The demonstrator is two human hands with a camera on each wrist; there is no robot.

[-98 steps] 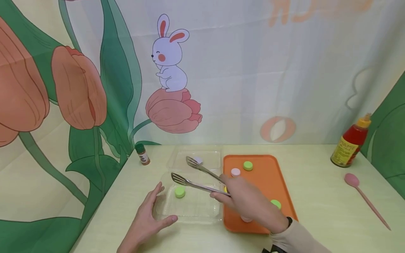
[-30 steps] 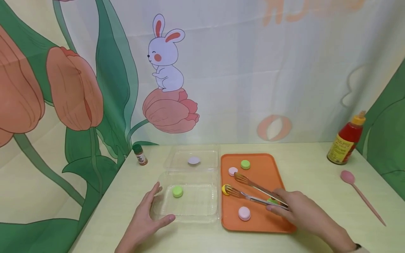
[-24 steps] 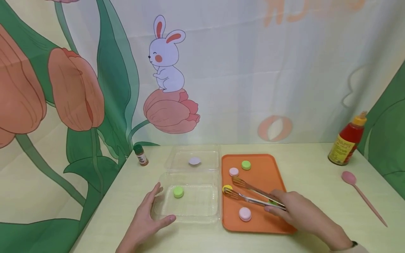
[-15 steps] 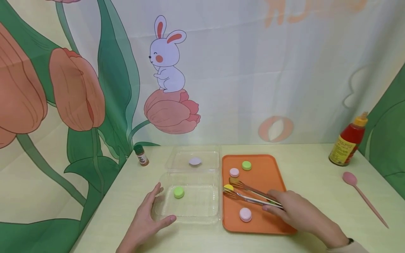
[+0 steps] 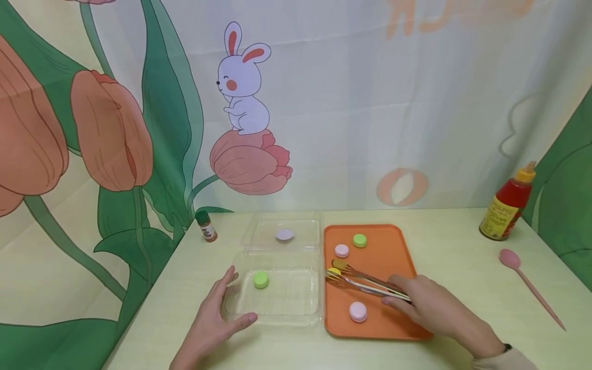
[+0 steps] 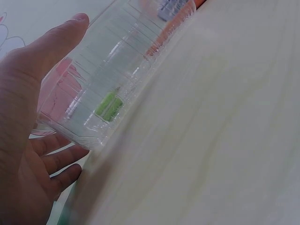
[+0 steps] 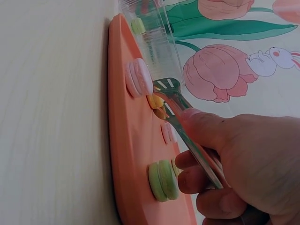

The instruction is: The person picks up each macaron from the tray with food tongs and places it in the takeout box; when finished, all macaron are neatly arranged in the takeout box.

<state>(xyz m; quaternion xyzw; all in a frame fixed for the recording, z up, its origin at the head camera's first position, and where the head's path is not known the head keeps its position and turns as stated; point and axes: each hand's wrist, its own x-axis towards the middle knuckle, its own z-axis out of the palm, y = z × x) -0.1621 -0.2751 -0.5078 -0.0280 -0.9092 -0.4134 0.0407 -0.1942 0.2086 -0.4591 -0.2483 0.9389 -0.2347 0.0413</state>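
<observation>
Bare left hand (image 5: 215,313): relaxed, fingers (image 6: 65,159) lightly bent and well parted from the outstretched thumb (image 6: 56,44), forming a wide C; its wrist (image 5: 188,354) enters at the lower edge. Bare right hand (image 5: 425,303): gripping, fingers curled, thumb laid forward; forearm (image 5: 481,339) slants in from lower right, thin dark wristband (image 5: 507,348) meeting a beige fabric sleeve (image 5: 504,362).

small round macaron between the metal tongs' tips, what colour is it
Yellow; the macaron between the metal tongs shows best in the head view.
</observation>
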